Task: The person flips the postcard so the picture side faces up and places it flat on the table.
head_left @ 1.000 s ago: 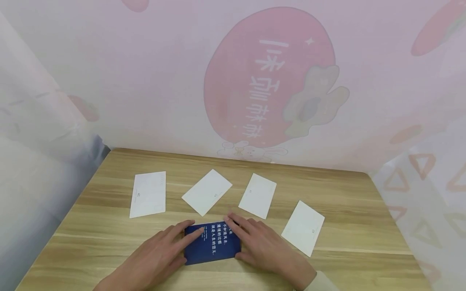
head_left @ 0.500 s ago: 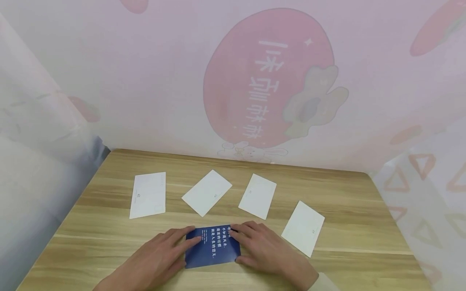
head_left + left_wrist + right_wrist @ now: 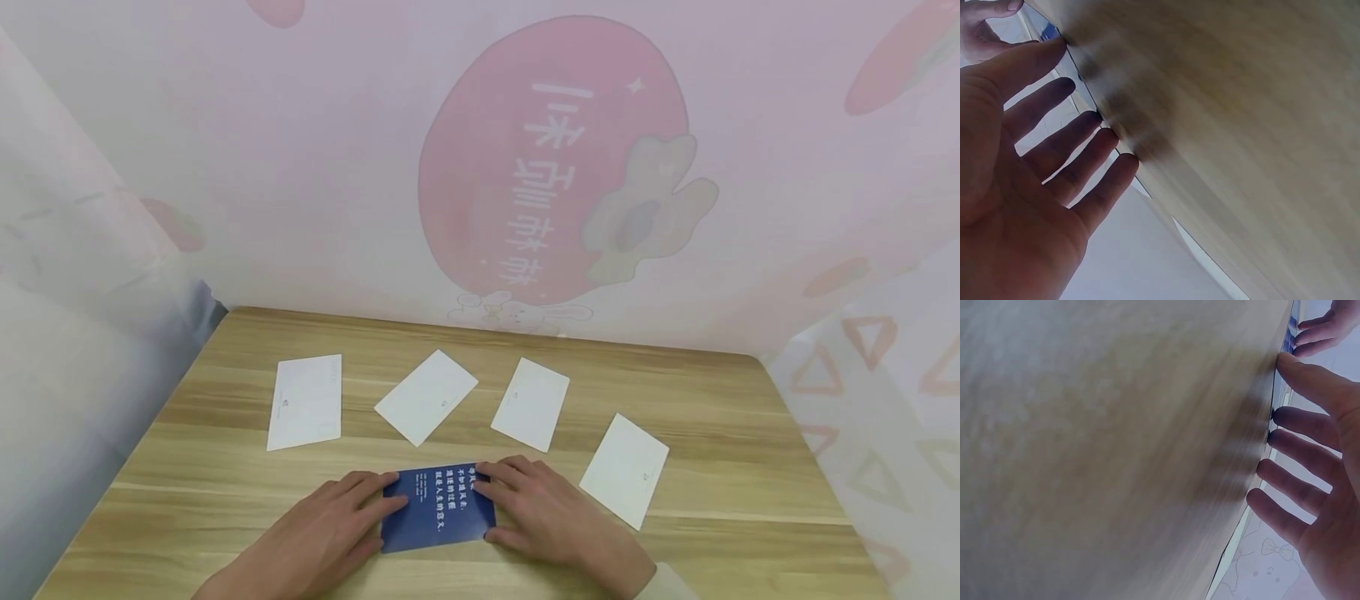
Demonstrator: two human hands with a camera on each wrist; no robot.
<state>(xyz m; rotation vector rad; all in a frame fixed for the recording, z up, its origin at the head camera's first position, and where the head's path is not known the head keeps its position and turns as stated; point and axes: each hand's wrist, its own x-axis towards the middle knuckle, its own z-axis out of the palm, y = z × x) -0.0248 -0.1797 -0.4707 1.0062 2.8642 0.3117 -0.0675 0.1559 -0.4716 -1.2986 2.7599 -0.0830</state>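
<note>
A dark blue card [image 3: 450, 529] with white lettering lies on the wooden table, close to the near edge of the head view. From the left, my left hand [image 3: 330, 521] rests thumb and fingertips on the card's left end, the index finger lying over its face. My right hand [image 3: 543, 517] touches the opposite end, fingertips at the upper right corner and thumb at the lower right one. Both wrist views show long, spread fingers with their tips down at the surface; the left hand [image 3: 1029, 181] and right hand [image 3: 1329, 469] are palm-side to their cameras.
Beyond the hands, several white cards lie apart on the wooden table [image 3: 720, 433]: a far-left card [image 3: 311, 396], two tilted middle cards [image 3: 426, 396] and a right card [image 3: 626, 467] near my right hand. A pink printed curtain [image 3: 315, 167] hangs behind the table.
The blue card has shifted slightly toward me. My right fingers have slid right to its upper corner, and the left index finger has drawn back a little to the left.
</note>
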